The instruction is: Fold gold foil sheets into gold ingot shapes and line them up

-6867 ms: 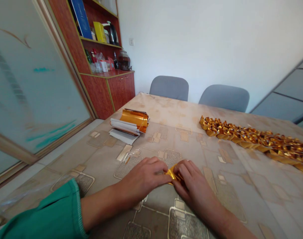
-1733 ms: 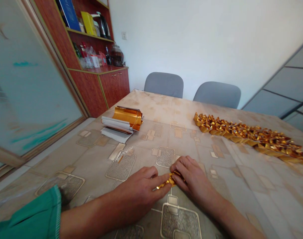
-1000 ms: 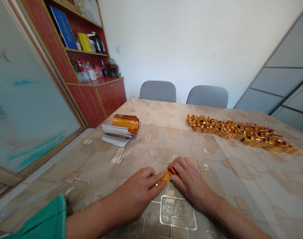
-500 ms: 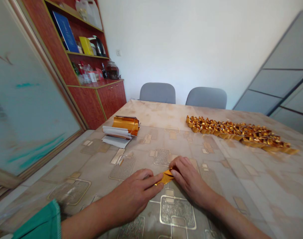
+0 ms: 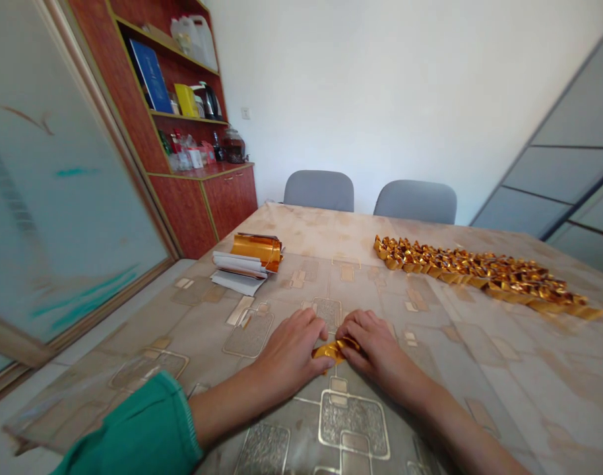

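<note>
fingers together, the right hand (image 5: pixel 375 346) presses the folded gold foil (image 5: pixel 334 351) onto the tablecloth (image 5: pixel 479 376), while the left hand (image 5: pixel 291 349) steadies its end for a tight crease.

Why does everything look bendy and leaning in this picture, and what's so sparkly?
In the head view, wide-lens stretching seems to make the red-brown wooden cabinet lean and the beige patterned tablecloth bulge; the frosted glass panel looks smeary at left; the row of folded gold foil pieces glints.
</note>
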`<state>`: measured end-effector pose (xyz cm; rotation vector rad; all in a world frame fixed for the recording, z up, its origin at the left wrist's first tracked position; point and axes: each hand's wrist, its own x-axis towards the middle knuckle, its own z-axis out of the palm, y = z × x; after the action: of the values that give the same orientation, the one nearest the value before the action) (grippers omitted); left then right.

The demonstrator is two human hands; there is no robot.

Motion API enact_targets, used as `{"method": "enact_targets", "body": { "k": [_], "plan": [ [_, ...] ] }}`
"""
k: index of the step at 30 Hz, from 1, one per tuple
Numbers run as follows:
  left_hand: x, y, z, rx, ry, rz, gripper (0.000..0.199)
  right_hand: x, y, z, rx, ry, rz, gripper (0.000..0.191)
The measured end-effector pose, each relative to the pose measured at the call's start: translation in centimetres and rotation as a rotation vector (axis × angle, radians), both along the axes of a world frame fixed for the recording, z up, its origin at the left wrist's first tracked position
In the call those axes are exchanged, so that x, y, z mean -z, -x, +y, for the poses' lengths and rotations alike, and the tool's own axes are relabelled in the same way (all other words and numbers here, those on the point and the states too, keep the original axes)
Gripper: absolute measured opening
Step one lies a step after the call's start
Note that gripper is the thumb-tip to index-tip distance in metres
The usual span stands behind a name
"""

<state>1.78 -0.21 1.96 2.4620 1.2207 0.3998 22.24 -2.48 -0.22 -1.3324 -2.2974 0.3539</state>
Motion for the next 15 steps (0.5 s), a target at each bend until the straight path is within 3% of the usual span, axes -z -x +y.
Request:
{"method": "enact_targets", "body": {
  "k": [6,12,15],
  "plan": [
    [0.68,0.08,-0.19,-0.004,0.015,-0.097,0.012,-0.20,-0.07,0.57,-0.033,0.006,0.109,0.020],
    [0.93,-0.43,-0.41,-0.002,0.198,-0.315,0.017,-0.33,0.01,0.37,-0.004,0.002,0.173,0.019],
    [1.12,-0.49,-0.39,0.032,0.210,-0.436,0.014,-0.67,0.18,0.09,0.011,-0.043,0.215,0.017]
  ]
}}
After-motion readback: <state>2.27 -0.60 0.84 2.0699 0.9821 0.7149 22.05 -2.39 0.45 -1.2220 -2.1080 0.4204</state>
